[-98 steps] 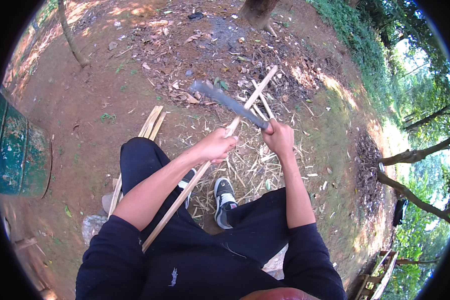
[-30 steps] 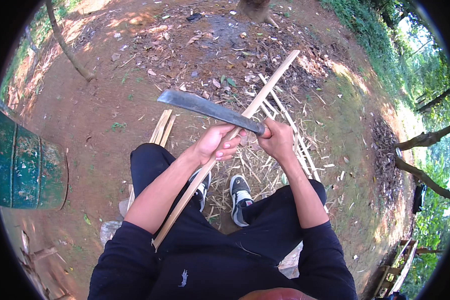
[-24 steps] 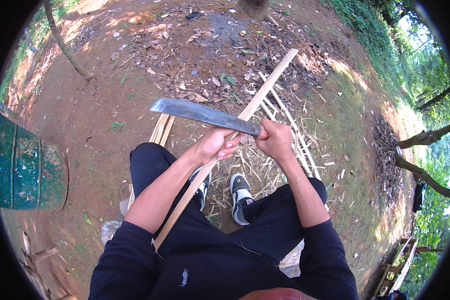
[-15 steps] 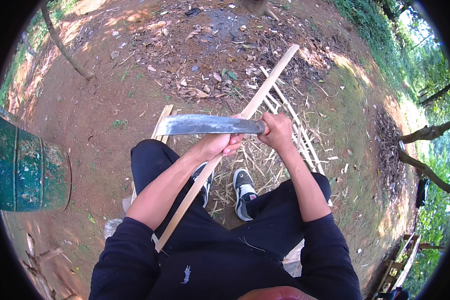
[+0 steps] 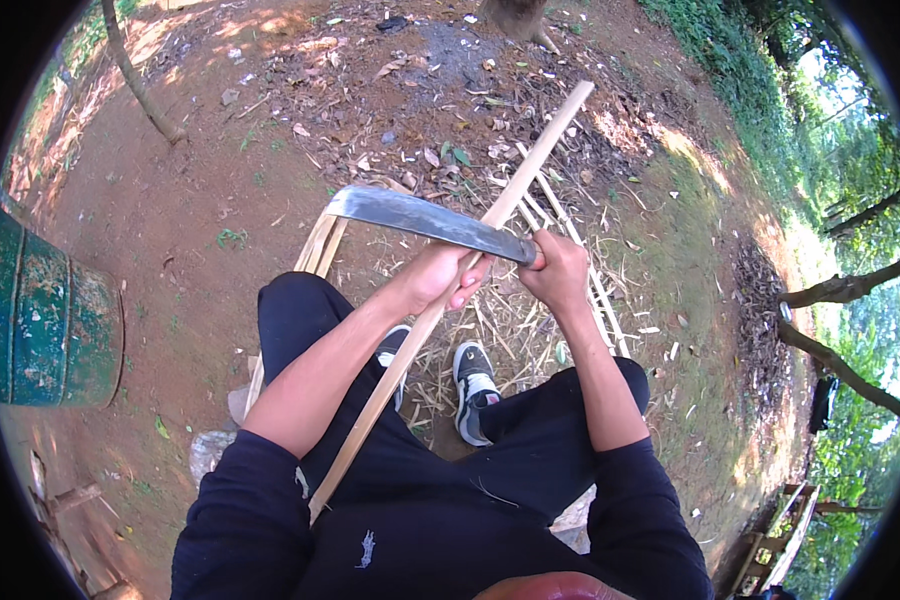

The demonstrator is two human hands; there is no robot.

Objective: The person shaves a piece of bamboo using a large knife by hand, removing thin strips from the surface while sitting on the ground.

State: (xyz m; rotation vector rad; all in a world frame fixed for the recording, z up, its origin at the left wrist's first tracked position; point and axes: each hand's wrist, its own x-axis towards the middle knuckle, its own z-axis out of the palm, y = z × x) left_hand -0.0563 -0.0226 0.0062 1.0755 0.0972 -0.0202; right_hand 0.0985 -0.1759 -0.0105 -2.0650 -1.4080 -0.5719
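My right hand (image 5: 560, 272) is wrapped round the short handle of a machete (image 5: 395, 213). Its broad grey blade reaches left over my other hand, with the tip higher than the handle. My left hand (image 5: 436, 276) grips a long pale strip of wood (image 5: 536, 158), perhaps bamboo, under the blade. The strip slants from my lap by my left thigh up to the far right. The blade crosses the strip just above my left fingers; whether the edge touches the wood I cannot tell.
Several pale strips (image 5: 321, 245) lean past my left knee, and more (image 5: 599, 300) lie beyond my right hand. Shavings (image 5: 435, 390) litter the dirt round my shoes. A green metal drum (image 5: 55, 320) stands at the left. Thin trunks (image 5: 142, 80) rise farther off.
The machete has swung from nearly level to a slant, its tip going up and the handle end staying low. Both hands keep their grips. The whole view has shifted slightly.
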